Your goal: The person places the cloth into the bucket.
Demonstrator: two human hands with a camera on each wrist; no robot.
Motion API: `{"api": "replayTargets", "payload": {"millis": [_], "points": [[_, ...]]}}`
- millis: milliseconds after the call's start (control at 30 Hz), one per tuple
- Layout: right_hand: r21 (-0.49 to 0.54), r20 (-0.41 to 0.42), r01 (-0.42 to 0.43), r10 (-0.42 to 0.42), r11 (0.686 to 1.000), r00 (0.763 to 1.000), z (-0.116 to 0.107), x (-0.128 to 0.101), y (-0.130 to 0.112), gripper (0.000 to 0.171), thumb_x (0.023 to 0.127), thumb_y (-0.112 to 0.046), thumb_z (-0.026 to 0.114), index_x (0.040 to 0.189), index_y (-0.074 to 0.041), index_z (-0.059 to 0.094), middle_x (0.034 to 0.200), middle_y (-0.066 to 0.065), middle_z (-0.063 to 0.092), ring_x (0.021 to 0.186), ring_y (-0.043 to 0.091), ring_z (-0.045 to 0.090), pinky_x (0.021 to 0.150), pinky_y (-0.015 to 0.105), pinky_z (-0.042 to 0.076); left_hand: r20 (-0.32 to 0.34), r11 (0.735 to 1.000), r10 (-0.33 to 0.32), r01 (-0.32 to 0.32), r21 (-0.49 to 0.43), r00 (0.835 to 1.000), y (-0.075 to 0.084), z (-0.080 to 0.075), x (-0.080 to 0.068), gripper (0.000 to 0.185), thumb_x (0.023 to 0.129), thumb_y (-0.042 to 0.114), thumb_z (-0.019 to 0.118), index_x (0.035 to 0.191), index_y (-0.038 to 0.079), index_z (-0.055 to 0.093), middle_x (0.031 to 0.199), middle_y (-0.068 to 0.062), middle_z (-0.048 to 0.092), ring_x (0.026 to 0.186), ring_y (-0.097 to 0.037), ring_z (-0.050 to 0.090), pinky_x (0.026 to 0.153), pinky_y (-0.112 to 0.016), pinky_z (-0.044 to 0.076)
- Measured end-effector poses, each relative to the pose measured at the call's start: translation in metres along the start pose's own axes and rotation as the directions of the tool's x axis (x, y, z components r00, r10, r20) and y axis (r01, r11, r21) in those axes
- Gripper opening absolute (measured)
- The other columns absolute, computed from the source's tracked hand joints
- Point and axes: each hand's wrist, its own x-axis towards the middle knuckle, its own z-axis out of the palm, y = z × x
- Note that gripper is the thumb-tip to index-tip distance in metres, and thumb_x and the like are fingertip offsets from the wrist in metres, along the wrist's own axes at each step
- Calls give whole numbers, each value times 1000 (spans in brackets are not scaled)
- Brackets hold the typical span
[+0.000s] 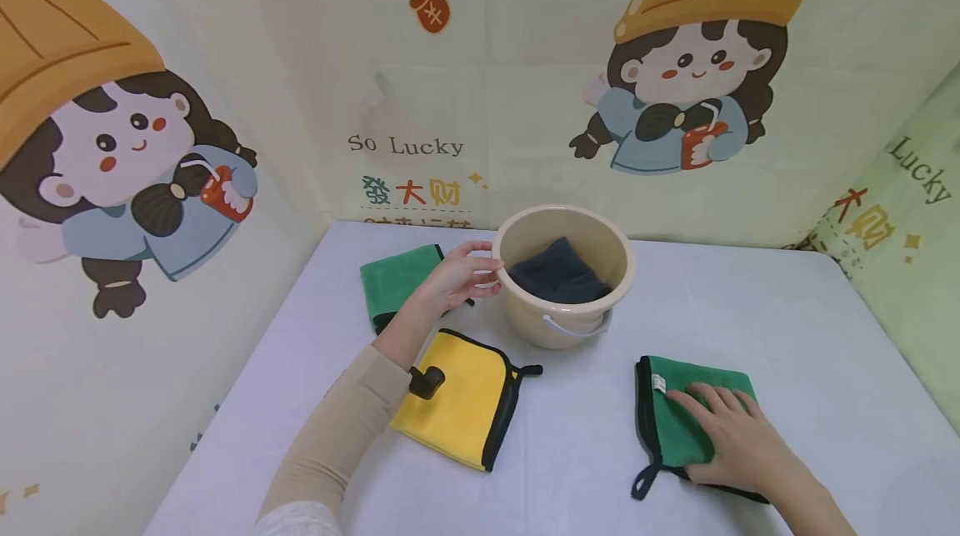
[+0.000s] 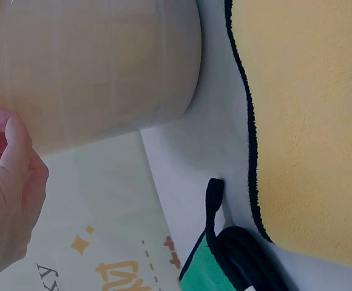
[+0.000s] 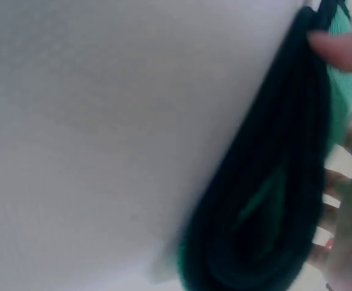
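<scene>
My left hand (image 1: 483, 269) curls round the near-left rim of a beige plastic bucket (image 1: 540, 323) standing mid-table; a dark grey cloth (image 1: 558, 273) lies inside it. The left wrist view shows that hand (image 2: 9, 182) beside the bucket wall (image 2: 91, 66). My right hand (image 1: 708, 403) lies flat, fingers straight, on a folded green cloth with black trim (image 1: 671, 428) at the front right. The right wrist view is blurred; it shows the folded cloth's edge (image 3: 273, 200) with fingertips (image 3: 340, 51) on it.
A folded yellow cloth with black trim (image 1: 465, 398) lies under my left forearm, also in the left wrist view (image 2: 309, 121). A second green cloth (image 1: 393, 282) lies left of the bucket. Printed fabric walls enclose the white table (image 1: 787, 336) on three sides.
</scene>
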Motion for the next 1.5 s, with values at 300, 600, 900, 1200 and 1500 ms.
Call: {"api": "replayTargets", "payload": {"millis": [300, 600, 900, 1200, 1500], "points": [[0, -50, 35, -35, 999, 998, 5, 5, 7, 55, 64, -34, 75, 115, -20, 59, 108, 7, 52, 97, 33, 49, 78, 58, 39, 23, 1000, 2, -1, -15, 1000, 0, 0, 0, 41, 87, 3, 59, 124, 11, 45, 103, -13, 54, 80, -20, 58, 62, -29, 54], [-19, -102, 68, -70, 997, 992, 9, 10, 11, 45, 66, -24, 76, 109, -22, 62, 100, 1, 55, 90, 27, 51, 70, 53, 40, 22, 1000, -1, 1, 15, 1000, 2, -1, -2, 40, 87, 3, 60, 123, 12, 46, 103, -13, 55, 81, -20, 58, 64, -30, 55], [-38, -119, 102, -106, 994, 987, 12, 10, 12, 48, 64, -24, 79, 109, -20, 61, 94, 1, 52, 86, 23, 51, 68, 51, 43, 12, 999, 2, -2, 32, 1000, 4, -1, -3, 42, 86, 3, 61, 124, 13, 46, 102, -13, 56, 79, -20, 59, 66, -31, 55], [-62, -189, 147, -156, 987, 969, -7, 12, 16, 54, 59, -22, 82, 108, -17, 59, 90, 3, 52, 85, 25, 54, 61, 47, 46, 31, 997, 35, -38, 71, 999, 5, -2, -4, 48, 84, 3, 63, 127, 16, 47, 104, -16, 57, 75, -18, 60, 66, -31, 55], [-142, -268, 146, -180, 979, 946, -48, 21, 27, 58, 56, -18, 83, 107, -14, 56, 90, 9, 52, 80, 34, 55, 57, 48, 44, 35, 997, 12, -15, 80, 999, 8, -3, -4, 50, 85, 3, 62, 129, 17, 45, 103, -13, 56, 75, -19, 60, 66, -31, 55]]}}
